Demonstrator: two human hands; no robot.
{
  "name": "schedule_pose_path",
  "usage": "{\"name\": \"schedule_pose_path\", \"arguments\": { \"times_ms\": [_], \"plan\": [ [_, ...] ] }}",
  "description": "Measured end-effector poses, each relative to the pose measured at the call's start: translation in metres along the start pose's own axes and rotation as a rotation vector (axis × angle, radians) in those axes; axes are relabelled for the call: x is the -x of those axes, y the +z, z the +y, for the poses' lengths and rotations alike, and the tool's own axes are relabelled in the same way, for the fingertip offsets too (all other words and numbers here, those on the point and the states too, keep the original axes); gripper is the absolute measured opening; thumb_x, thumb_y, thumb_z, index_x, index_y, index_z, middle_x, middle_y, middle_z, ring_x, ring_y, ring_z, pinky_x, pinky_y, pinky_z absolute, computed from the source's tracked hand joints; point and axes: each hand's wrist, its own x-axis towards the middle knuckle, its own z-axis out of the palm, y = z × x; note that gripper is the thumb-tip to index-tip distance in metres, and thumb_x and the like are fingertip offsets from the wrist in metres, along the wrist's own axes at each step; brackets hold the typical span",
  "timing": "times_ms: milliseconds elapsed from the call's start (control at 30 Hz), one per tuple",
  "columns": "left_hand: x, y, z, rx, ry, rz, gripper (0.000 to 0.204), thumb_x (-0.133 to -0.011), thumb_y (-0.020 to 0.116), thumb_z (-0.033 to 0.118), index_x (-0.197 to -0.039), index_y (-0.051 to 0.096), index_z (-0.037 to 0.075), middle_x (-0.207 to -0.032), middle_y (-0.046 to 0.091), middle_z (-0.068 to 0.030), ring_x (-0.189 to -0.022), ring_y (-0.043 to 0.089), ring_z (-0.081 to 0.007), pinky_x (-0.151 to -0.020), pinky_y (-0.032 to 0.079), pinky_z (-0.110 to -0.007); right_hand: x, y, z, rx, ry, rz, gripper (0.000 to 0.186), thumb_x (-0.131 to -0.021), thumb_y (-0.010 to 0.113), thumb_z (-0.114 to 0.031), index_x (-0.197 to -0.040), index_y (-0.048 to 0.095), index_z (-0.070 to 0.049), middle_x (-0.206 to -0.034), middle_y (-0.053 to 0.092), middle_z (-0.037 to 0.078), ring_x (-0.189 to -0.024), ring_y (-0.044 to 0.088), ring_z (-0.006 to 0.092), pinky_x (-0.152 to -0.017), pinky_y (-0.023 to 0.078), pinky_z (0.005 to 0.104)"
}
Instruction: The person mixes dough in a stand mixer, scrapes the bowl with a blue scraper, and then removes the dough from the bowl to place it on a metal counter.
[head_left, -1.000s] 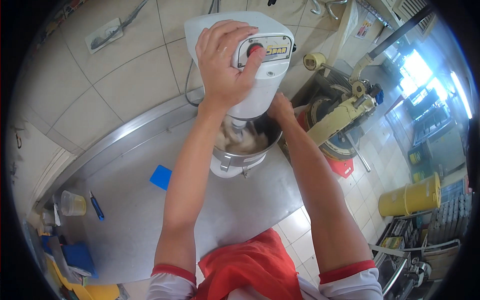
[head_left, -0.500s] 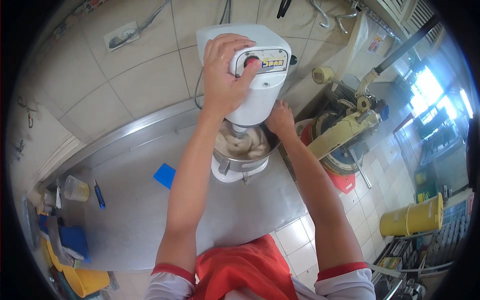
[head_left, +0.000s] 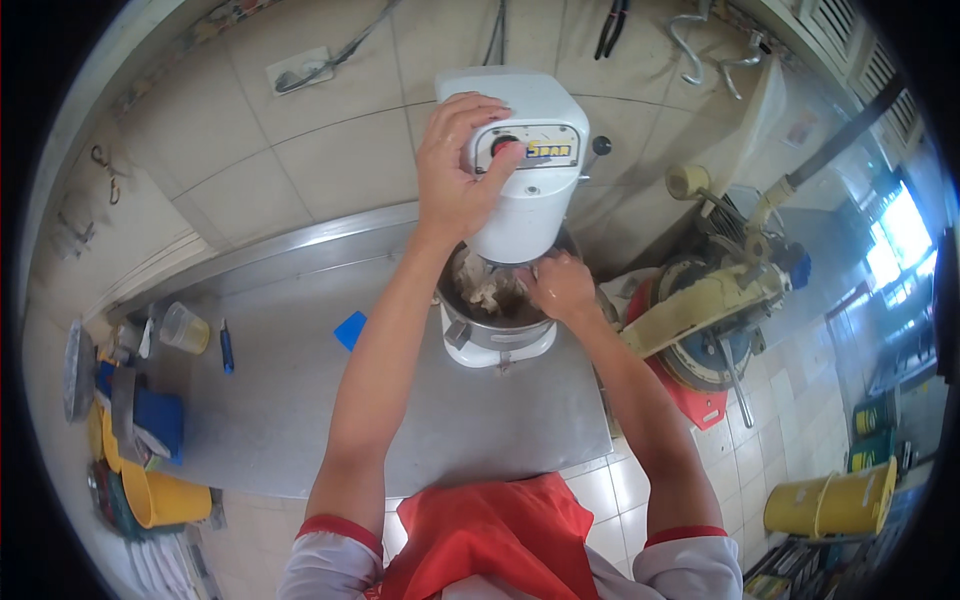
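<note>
A white stand mixer (head_left: 530, 210) with a steel bowl (head_left: 510, 335) stands on the metal table against the tiled wall. My left hand (head_left: 457, 160) grips its head from the left side, the thumb on the red switch (head_left: 505, 147) and the fingers over the top. Pale, ragged dough (head_left: 485, 290) lies in the bowl under the head. Over the bowl's right side, my right hand (head_left: 560, 285) reaches in with bent fingers beside the dough. Its fingertips are partly hidden, so what they hold, if anything, does not show.
A blue scraper (head_left: 350, 330), a blue cutter knife (head_left: 226, 350) and a clear plastic cup (head_left: 184, 328) lie on the left of the table (head_left: 270, 420). To the right of the table stands a larger cream-coloured machine (head_left: 700, 310). Metal hooks (head_left: 690, 50) hang on the wall.
My right hand has moved from behind the bowl's right rim to inside it. The dough, smooth and swirled before, now looks ragged. My left hand stays at the switch; the view has shifted.
</note>
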Motion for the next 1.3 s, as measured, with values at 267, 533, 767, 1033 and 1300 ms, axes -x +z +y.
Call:
{"name": "schedule_pose_path", "arguments": {
  "times_ms": [267,533,767,1033,1300],
  "plan": [
    [-0.001,0.003,0.006,-0.037,-0.011,-0.048,0.029,-0.078,0.077,0.008,-0.103,0.064,0.001,-0.115,0.063,-0.0130,-0.114,0.057,-0.0269,-0.102,0.043,-0.039,-0.108,0.081,0.038,0.261,-0.074,-0.480,0.071,-0.078,0.074,-0.033,-0.140,0.050,-0.006,-0.144,0.050,0.017,-0.132,0.049,0.0305,-0.109,0.042,0.0412],
    [-0.001,0.008,0.005,-0.084,-0.006,-0.001,0.029,-0.079,0.078,0.010,-0.102,0.064,0.001,-0.112,0.064,-0.0124,-0.114,0.057,-0.0266,-0.101,0.044,-0.038,-0.118,0.082,0.048,0.063,-0.173,-0.148,0.060,-0.086,0.059,-0.006,-0.145,0.045,-0.008,-0.143,0.051,0.020,-0.136,0.046,0.0321,-0.112,0.039,0.0366],
    [-0.005,0.000,0.005,-0.121,0.038,-0.008,0.030,-0.074,0.080,0.013,-0.099,0.066,0.003,-0.110,0.066,-0.0106,-0.114,0.058,-0.0287,-0.100,0.043,-0.041,-0.051,0.000,0.022,0.086,-0.245,-0.553,0.070,-0.081,0.075,-0.027,-0.139,0.049,0.001,-0.140,0.052,0.024,-0.126,0.054,0.0358,-0.108,0.042,0.0387],
    [0.002,-0.008,-0.003,-0.172,0.071,0.080,0.033,-0.075,0.079,0.024,-0.102,0.065,0.012,-0.108,0.066,-0.0038,-0.112,0.058,-0.0257,-0.099,0.034,-0.042,-0.088,0.094,0.032,0.254,-0.186,-0.753,0.055,-0.076,0.070,-0.017,-0.129,0.061,-0.005,-0.132,0.061,0.019,-0.122,0.059,0.0309,-0.100,0.047,0.0424],
    [-0.005,0.004,-0.001,-0.039,0.043,0.034,0.032,-0.077,0.078,0.030,-0.104,0.066,0.018,-0.111,0.063,0.0021,-0.114,0.056,-0.0201,-0.103,0.026,-0.047,-0.112,0.207,0.151,0.141,0.059,-0.531,0.040,-0.085,0.062,-0.025,-0.121,0.070,-0.010,-0.133,0.063,0.011,-0.121,0.060,0.0290,-0.100,0.047,0.0438]
  ]
}}
